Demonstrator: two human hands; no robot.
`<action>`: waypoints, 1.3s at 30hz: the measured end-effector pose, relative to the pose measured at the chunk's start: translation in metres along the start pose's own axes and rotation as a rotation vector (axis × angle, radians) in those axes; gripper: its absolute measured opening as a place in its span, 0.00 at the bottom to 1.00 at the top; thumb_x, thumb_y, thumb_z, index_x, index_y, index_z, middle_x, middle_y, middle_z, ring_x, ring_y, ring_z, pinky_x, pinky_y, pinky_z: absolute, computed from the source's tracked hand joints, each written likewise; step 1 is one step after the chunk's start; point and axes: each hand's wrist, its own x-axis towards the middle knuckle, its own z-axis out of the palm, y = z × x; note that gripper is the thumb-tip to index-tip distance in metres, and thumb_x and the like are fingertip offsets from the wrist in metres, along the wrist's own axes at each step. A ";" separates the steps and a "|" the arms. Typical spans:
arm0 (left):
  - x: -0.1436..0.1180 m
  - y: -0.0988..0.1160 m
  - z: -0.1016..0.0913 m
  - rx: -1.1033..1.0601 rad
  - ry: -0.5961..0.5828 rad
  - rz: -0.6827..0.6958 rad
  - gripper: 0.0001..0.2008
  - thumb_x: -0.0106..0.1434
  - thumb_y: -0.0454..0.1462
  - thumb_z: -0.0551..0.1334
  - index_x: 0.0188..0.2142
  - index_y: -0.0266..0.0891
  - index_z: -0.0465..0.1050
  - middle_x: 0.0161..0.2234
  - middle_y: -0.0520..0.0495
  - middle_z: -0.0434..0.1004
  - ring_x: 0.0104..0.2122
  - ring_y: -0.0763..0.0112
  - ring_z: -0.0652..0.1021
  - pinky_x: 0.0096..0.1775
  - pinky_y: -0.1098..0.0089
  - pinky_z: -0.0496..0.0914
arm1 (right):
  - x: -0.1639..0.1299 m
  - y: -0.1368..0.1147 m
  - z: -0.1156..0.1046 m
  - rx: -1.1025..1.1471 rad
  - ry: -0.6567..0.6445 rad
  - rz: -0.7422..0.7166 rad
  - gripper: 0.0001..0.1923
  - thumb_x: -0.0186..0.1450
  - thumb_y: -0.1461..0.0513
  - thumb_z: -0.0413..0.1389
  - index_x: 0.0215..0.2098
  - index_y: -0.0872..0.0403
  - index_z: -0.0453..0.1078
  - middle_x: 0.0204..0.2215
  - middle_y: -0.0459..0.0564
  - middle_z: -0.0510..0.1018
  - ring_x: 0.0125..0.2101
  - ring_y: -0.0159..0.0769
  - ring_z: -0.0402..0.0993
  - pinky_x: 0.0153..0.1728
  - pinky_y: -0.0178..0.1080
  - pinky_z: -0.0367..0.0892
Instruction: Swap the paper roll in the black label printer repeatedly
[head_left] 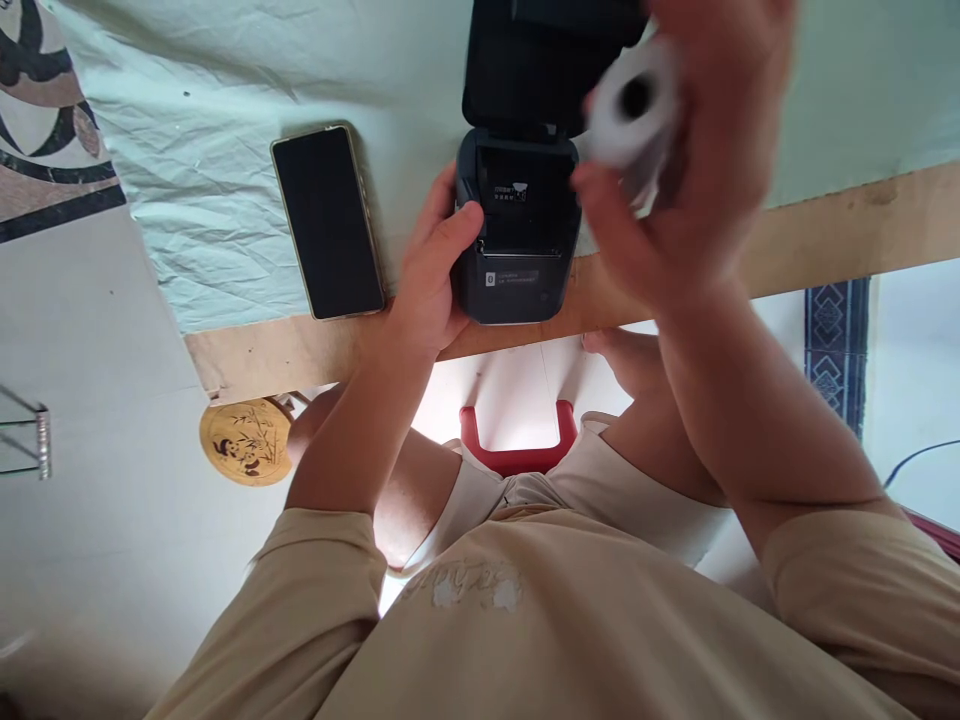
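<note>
Left hand [431, 265]: gripping one printer [517, 290]
Right hand [697, 170]: grasping one white roll [634, 110]
Phone [328, 222]: one, near table [262, 355] edge
Room: cloth [202, 230] left of phone

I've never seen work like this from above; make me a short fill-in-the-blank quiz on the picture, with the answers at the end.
1. The roll in the right hand is ____ in colour.
2. The left hand grips the black device, whose lid stands ____.
3. Seen from the wearer's side, the phone lies to the ____ of the device.

Missing words: white; open; left.
</note>
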 end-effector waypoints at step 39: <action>0.022 -0.019 -0.036 0.182 -0.289 0.299 0.37 0.48 0.38 0.72 0.56 0.55 0.62 0.55 0.55 0.67 0.56 0.60 0.69 0.54 0.65 0.69 | -0.025 -0.011 0.019 -0.091 -0.010 -0.504 0.05 0.57 0.66 0.58 0.29 0.48 0.72 0.33 0.42 0.76 0.31 0.28 0.66 0.34 0.38 0.66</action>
